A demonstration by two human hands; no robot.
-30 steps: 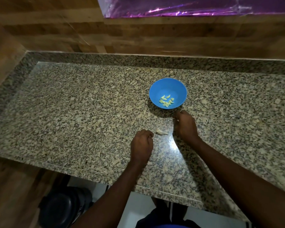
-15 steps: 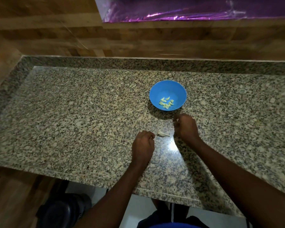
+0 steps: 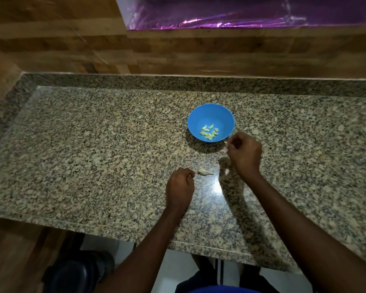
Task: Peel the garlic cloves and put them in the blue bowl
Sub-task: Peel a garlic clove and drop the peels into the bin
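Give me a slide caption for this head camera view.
Right hand beside the blue bowl of peeled cloves; one garlic clove waits on the counter.

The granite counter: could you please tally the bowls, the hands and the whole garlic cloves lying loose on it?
Blue bowl: 1
Hands: 2, left hand, right hand pinching a whitish scrap
Loose garlic clove: 1
Total: 4

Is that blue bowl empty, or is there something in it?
Not empty. The blue bowl stands upright with a small heap of pale peeled garlic cloves at its bottom, far from full.
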